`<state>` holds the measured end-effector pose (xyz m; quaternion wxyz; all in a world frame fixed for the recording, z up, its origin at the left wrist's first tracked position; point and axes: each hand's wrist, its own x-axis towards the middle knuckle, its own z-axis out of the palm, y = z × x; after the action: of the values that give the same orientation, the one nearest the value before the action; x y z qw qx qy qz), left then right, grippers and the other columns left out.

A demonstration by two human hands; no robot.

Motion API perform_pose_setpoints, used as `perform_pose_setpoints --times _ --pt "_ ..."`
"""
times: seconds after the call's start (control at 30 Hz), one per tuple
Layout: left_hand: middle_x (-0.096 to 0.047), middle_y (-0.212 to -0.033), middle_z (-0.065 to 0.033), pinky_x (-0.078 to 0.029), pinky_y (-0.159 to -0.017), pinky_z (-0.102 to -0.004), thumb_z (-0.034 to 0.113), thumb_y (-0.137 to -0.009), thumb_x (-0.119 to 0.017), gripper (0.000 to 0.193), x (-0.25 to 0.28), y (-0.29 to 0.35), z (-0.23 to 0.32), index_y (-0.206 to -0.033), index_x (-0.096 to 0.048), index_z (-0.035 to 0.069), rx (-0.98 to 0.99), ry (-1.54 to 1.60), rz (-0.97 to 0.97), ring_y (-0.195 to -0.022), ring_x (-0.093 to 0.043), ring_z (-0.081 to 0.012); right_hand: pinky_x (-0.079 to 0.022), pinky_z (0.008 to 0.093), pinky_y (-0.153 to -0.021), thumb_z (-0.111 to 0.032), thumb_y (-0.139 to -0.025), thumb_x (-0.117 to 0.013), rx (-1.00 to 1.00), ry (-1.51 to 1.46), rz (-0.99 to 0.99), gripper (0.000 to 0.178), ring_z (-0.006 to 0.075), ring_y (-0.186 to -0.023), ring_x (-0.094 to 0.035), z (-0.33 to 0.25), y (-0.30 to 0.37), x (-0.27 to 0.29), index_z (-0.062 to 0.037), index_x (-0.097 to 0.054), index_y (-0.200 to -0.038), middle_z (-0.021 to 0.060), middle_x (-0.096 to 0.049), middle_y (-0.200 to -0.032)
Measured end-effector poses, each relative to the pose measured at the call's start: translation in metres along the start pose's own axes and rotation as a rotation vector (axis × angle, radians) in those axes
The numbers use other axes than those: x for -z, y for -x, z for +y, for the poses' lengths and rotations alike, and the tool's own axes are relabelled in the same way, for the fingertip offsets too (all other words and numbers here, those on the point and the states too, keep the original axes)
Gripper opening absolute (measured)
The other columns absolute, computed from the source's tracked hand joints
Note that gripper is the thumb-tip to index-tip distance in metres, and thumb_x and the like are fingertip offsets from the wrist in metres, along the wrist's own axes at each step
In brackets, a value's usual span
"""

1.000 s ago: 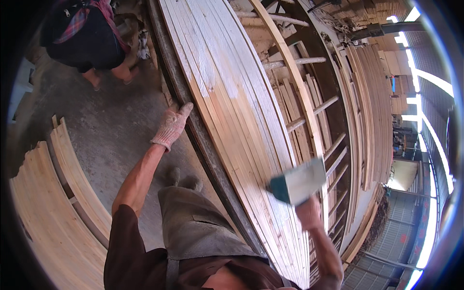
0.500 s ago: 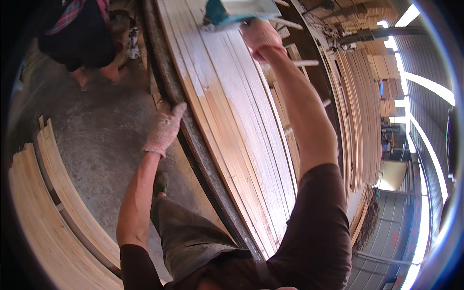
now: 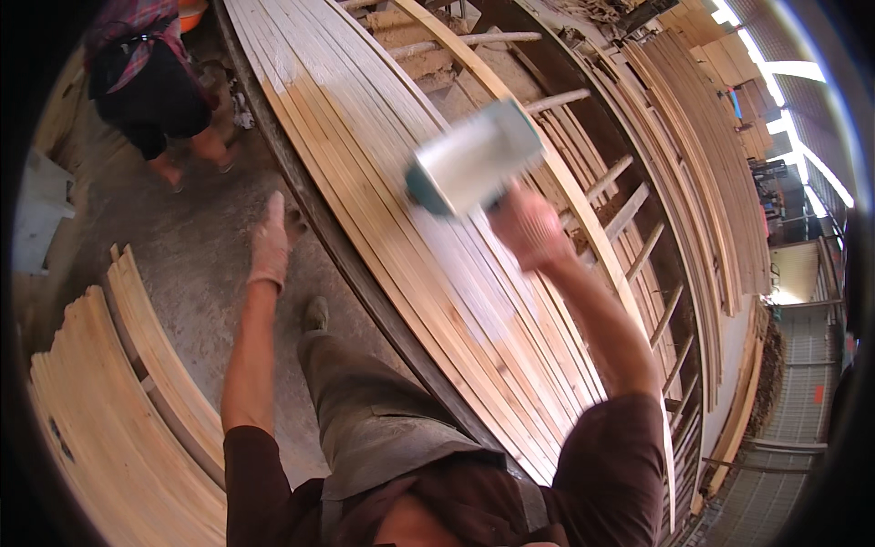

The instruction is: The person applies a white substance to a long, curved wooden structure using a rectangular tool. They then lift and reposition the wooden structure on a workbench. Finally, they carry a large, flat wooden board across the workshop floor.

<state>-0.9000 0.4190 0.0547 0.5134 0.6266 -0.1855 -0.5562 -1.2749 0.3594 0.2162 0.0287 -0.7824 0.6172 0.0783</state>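
Observation:
My right hand (image 3: 529, 230), in a pale pink knitted glove, grips the handle of a white box-shaped glue spreader (image 3: 478, 159) with teal ends. Motion smears the spreader; it is over long pale wooden strips (image 3: 337, 155) laid side by side on a bench, and I cannot tell whether it touches them. A wet, whitish film covers part of the strips, while other stretches show bare wood. My left hand (image 3: 272, 239), gloved alike, hangs open beside the bench's dark edge (image 3: 314, 214), fingers apart and holding nothing.
At the far left stands another person (image 3: 155, 91) in dark shorts. Stacked planks (image 3: 109, 392) lie low on my left. Right of the strips, a bowed single strip (image 3: 583, 214) runs above wooden crossbars (image 3: 609, 180). Long boards (image 3: 706, 155) are piled farther right.
The spreader in my right hand has come nearer to me along the strips. My left hand has left the bench edge and moved left. The view has shifted, showing more crossbars.

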Motion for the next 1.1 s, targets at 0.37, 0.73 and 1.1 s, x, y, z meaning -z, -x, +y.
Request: perform_pose_setpoints --times 0.37,0.73,1.1 --pt "-0.057 -0.142 -0.0202 -0.039 -0.112 -0.0366 0.075 -0.096 -0.043 0.094 -0.102 0.187 -0.114 -0.143 -0.052 -0.005 -0.102 -0.4 0.015 -0.134 -0.051 -0.0301 -0.058 0.0407 -0.067 -0.028 -0.091 -0.061 -0.481 -0.023 -0.384 0.028 0.0268 -0.084 -0.075 0.215 0.611 -0.07 -0.0098 -0.075 -0.107 0.0093 -0.076 -0.095" --pt "-0.061 -0.133 -0.0288 -0.044 -0.106 -0.0388 0.062 -0.102 -0.046 0.08 -0.128 0.19 -0.137 -0.135 -0.054 -0.011 -0.203 -0.304 0.084 -0.127 -0.058 -0.0353 -0.056 0.0424 -0.077 -0.013 -0.092 -0.061 -0.363 -0.017 -0.13 0.025 0.0323 -0.089 -0.071 0.201 0.346 -0.041 -0.0024 -0.07 -0.112 0.0175 -0.074 -0.097" --pt "-0.057 -0.141 -0.0234 -0.041 -0.109 -0.0378 0.06 -0.105 -0.042 0.076 -0.113 0.158 -0.157 -0.139 -0.053 -0.007 -0.382 -0.314 0.049 -0.132 -0.053 -0.034 -0.062 0.0402 -0.063 -0.012 -0.088 -0.058 0.171 0.09 0.103 0.022 0.0326 -0.073 -0.075 0.047 -0.041 -0.025 -0.0011 -0.075 -0.097 0.0235 -0.074 -0.088"
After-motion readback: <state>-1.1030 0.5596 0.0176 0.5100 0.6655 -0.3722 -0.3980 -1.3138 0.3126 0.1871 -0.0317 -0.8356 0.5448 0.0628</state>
